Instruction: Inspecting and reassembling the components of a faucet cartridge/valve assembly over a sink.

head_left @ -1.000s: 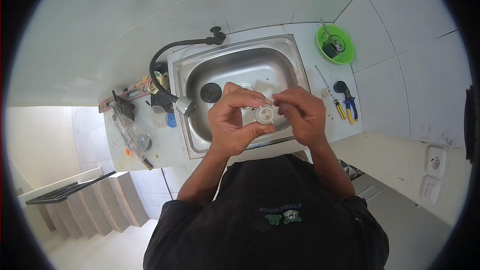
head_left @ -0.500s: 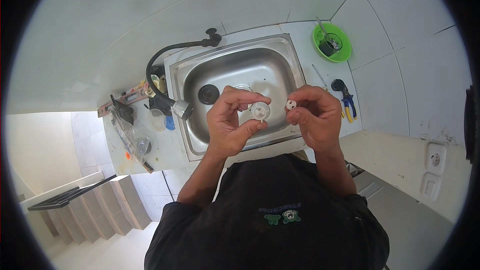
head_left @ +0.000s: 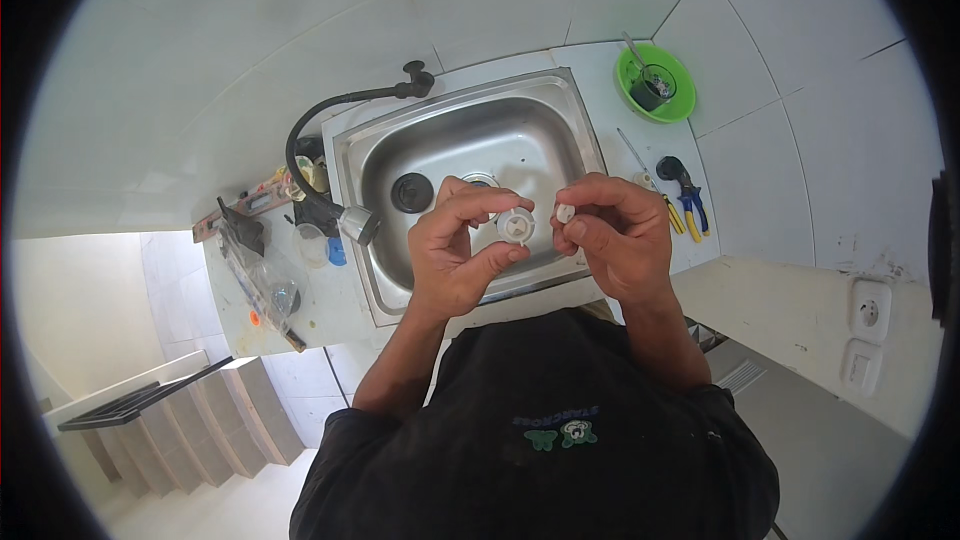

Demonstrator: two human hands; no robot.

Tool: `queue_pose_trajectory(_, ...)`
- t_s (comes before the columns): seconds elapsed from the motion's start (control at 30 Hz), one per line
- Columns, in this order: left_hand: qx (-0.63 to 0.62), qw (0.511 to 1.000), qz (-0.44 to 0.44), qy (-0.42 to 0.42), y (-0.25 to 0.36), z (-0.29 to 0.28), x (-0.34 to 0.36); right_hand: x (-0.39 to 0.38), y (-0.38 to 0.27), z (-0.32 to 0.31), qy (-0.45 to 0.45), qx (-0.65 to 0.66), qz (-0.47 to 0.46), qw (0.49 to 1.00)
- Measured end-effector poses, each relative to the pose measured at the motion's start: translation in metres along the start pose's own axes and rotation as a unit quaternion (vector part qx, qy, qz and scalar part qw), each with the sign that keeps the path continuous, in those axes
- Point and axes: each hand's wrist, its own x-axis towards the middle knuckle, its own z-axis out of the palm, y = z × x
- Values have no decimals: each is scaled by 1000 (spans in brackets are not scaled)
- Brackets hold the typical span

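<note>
Over the steel sink [head_left: 360, 165], my left hand [head_left: 450, 250] grips a round white plastic fitting [head_left: 516, 227] between thumb and fingers, its open face up. My right hand [head_left: 625, 240] pinches a smaller white plastic piece [head_left: 565, 212] just right of the fitting, with a narrow gap between the two pieces. A black round strainer [head_left: 412, 193] lies in the basin, and the drain [head_left: 480, 180] is partly hidden behind my fingers.
A black hose tap [head_left: 335, 100] with a metal head [head_left: 358, 225] arches over the sink's left. Bags and tools [head_left: 255, 270] crowd the left counter. On the right are a green bowl [head_left: 678, 102] with a glass, a screwdriver [head_left: 633, 148] and blue-yellow pliers [head_left: 700, 218].
My right hand moved rightward from beside the fitting, bringing the small white piece into view, then came slightly back left. My left hand still holds the larger fitting, shifted slightly left.
</note>
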Motion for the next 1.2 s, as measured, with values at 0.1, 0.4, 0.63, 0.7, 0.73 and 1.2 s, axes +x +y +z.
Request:
queue_pose_trajectory(0.1,-6,1000,-5,3,0,1,-1,-1,-2,3,32,7,13,999)
queue_pose_trajectory(0.4,-33,999,-23,-7,2,-1,-4,-1,-17,11,31,-148,-19,988)
queue_pose_trajectory(0.63,-92,995,-47,-10,9,3,-4,-1,-22,16,-2,-259,-84,962)
queue_pose_trajectory(0.7,-106,993,-43,-14,12,3,-3,-1,-23,16,-7,-273,-90,958)
queue_pose_trajectory(0.73,-106,993,-41,-20,12,2,-3,0,-23,16,-17,-272,-107,956)
queue_pose_trajectory(1.2,79,996,30,-38,26,-2,3,6,-28,14,-63,-317,-125,938)
